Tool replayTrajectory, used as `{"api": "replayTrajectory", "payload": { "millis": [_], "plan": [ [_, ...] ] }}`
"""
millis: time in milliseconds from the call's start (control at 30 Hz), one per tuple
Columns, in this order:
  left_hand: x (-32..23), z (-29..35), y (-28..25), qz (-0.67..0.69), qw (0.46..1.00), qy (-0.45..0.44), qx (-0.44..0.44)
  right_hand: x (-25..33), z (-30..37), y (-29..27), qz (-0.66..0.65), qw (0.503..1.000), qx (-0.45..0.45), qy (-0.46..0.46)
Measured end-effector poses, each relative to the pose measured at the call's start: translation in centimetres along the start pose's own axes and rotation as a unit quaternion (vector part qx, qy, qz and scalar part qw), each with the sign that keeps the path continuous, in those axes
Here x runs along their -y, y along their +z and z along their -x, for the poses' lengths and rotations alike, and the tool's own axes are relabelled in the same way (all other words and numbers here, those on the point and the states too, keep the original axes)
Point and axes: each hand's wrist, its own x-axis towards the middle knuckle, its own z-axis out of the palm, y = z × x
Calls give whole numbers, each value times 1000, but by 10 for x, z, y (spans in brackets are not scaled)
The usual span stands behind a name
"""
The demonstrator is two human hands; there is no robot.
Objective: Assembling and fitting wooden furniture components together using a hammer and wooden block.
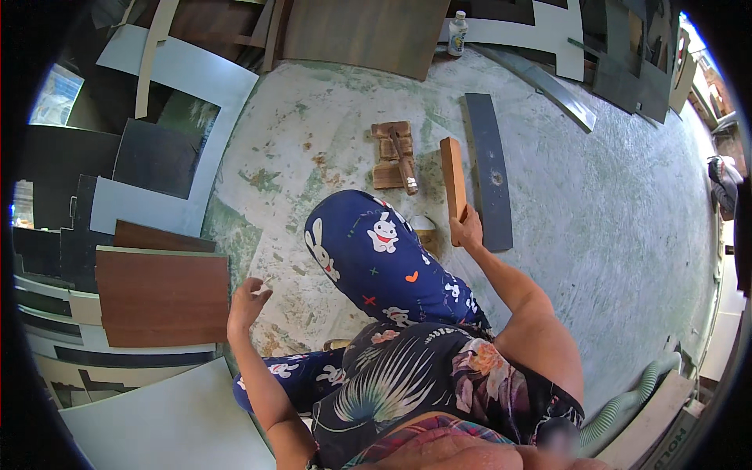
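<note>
My right hand [468, 229] is wrapped round the near end of an orange-brown wooden bar [452, 168], which points away from me. My left hand [248, 303] is held out to the left of my knee, fingers bent together in a pinch; a small whitish bit shows at the fingertips, too small to name. Ahead of my knee, brown wood blocks [385, 175] lie on the floor. Across them rests a tool with a thin dark shaft and a brown handle [407, 174]. Right of the bar lies a long dark grey board [489, 172].
A brown panel [162, 298] and white cut-out boards [188, 215] are stacked at the left. At the far side stand a large brown board [356, 35], a bottle [457, 33] and a metal strip [548, 86]. A ribbed hose [638, 399] lies at the near right.
</note>
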Motion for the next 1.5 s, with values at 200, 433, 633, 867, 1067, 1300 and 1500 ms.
{"api": "replayTrajectory", "payload": {
  "millis": [200,433,633,867,1067,1300,1500],
  "plan": [
    [42,4,16,4,995,-97,18,12,-5,-9,12,994,-109,-9],
    [63,-4,34,48,992,-117,17,-25,-8,-17,110,992,-34,-44],
    [81,-14,41,58,990,-129,27,-59,15,-25,208,958,-198,21],
    [70,-19,49,64,992,-110,18,-78,12,-32,221,956,-134,135],
    [66,-12,48,34,996,-82,14,-45,9,-56,246,957,-60,140],
    [55,-17,51,12,996,-91,22,-49,-2,-82,120,992,-25,31],
    [52,-26,68,21,998,-66,7,-32,-12,-68,-255,967,11,14]
  ]
}}
